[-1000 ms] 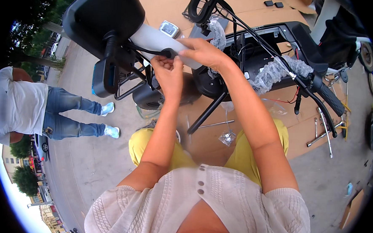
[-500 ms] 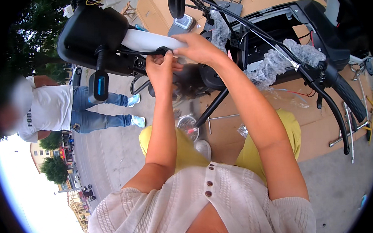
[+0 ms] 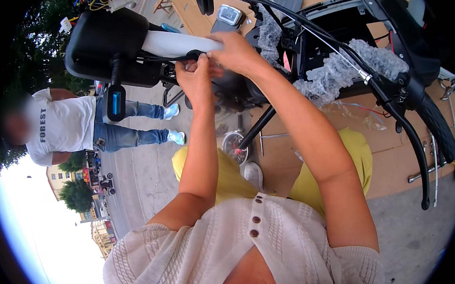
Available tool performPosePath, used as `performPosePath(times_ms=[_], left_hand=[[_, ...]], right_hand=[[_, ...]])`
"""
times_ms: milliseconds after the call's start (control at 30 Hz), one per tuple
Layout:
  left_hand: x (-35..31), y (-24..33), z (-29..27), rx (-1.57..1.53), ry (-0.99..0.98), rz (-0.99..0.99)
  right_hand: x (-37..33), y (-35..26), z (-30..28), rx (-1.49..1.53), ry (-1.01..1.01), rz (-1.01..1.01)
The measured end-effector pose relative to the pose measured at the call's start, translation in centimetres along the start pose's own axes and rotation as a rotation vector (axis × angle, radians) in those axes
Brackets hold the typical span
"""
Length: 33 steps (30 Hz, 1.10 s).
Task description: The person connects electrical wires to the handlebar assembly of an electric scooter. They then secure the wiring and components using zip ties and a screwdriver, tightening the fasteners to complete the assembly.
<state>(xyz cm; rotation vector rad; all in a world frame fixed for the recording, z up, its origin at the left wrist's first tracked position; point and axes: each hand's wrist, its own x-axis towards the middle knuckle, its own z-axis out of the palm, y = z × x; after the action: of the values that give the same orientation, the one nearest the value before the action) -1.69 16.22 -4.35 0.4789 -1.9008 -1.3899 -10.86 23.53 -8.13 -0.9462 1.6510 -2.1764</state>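
Observation:
Part of a bike or scooter lies before me, its black frame partly wrapped. My left hand has its thumb and fingers pinched together at a black cable with a dark rounded piece at its end. Beside it my right hand is closed about the end of a white-wrapped tube, its thumb close to that dark piece. Some fingertips are blurred or hidden under the tube. Left of the tube sits a bulky black block, from which a stalk with a blue-striped oval end hangs.
At right, the handlebar with a black grip and brake lever reaches toward me. Bubble wrap covers frame parts. Wrenches lie on cardboard. A person in a white shirt stands at left.
My view has shifted slightly, so the bike parts and the person appear displaced. Both hands stay at the same spot by the cable and tube, with small finger movements.

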Motion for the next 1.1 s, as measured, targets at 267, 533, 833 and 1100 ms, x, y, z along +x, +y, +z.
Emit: performPosePath(times_ms=[267, 533, 833, 1100], left_hand=[[-0.1, 0.2, 0.8, 0.063, 0.093, -0.017], [0.5, 0.2, 1.3, 0.348, 0.258, 0.139], [1.4, -0.5, 1.9, 0.337, 0.323, 0.084], [0.3, -1.5, -0.8, 0.091, 0.064, 0.105]], right_hand=[[0.3, -0.1, 0.1, 0.015, 0.008, 0.033], [0.2, -0.2, 0.2, 0.008, 0.011, 0.054], [0.5, 0.3, 0.5, -0.085, 0.082, -0.023], [-1.2, 0.4, 1.3, -0.156, 0.206, -0.216]])
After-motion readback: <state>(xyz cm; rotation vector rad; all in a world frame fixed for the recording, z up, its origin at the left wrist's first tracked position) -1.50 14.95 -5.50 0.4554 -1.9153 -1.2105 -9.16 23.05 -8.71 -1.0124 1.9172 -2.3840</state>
